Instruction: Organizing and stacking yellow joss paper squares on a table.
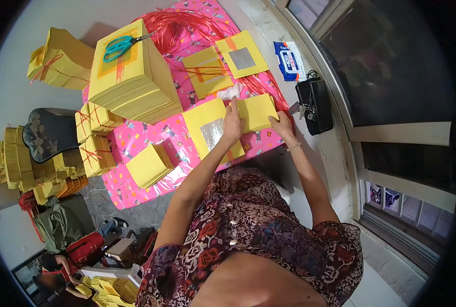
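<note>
Between my two hands is a small stack of yellow paper (257, 111). My left hand (233, 123) is at its left edge, fingers pointing away from me and pressed against it. At the near right corner, my right hand (283, 124) grips the stack with thumb and fingers. Beneath my left hand lies a yellow sheet with a silver square (211, 134), on the pink patterned table cover (179, 171). Beyond the held stack is another yellow sheet with a silver square (242, 59), beside a yellow sheet with an orange band (206, 74). A crumpled white piece (230, 92) touches the stack's far side.
A tall yellow paper block (136, 84) carries teal-handled scissors (119, 47). Red plastic strings (174, 30) spread across the table's far end. A smaller yellow pile (150, 166) stands left. A wipes pack (289, 61) and black pouch with keys (315, 105) lie right. Another person's hands (69, 271) show lower left.
</note>
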`<state>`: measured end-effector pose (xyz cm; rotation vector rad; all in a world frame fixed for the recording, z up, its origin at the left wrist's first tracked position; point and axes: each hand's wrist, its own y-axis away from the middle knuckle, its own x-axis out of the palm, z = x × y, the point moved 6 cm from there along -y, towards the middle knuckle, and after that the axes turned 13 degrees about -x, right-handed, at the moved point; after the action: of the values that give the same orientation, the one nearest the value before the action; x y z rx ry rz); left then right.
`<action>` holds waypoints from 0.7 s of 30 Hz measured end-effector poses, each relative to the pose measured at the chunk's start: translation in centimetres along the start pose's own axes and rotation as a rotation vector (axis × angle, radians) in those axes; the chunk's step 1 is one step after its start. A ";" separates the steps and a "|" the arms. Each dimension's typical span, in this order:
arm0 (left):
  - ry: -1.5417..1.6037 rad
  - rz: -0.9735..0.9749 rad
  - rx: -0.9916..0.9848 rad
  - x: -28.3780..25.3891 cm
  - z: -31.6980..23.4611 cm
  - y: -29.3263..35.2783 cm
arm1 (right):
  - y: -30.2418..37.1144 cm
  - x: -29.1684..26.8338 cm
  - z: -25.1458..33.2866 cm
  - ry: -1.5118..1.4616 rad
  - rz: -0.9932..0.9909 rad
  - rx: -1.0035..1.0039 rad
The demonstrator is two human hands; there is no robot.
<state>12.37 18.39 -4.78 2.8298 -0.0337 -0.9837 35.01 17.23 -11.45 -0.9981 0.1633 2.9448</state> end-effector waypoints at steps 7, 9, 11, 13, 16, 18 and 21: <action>-0.017 0.050 -0.040 -0.1 0.2 -0.1 | 2.1 -2.9 9.9 0.474 -0.105 -0.274; 0.004 0.008 -0.001 -0.3 0.2 -0.3 | 1.8 -2.7 11.2 0.428 -0.056 -0.289; 0.010 0.013 -0.017 -0.2 0.5 -0.4 | 1.5 -2.2 11.1 0.382 -0.007 -0.303; 0.014 0.017 -0.032 -0.2 0.6 -0.4 | 1.2 -1.0 10.2 0.411 0.073 -0.355; 0.042 -0.036 -0.028 -0.5 1.3 -0.2 | 0.9 -0.6 9.0 0.410 0.093 -0.353; 0.070 -0.174 0.097 -1.5 0.9 0.4 | 0.5 -0.3 8.6 0.417 0.104 -0.347; 0.215 -0.076 -0.007 -2.6 1.6 0.7 | 0.2 -0.3 8.2 0.417 0.114 -0.323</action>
<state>9.31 17.69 -4.31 2.9315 0.1012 -0.6862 30.23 17.91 -4.78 -1.6920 -0.2670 2.8736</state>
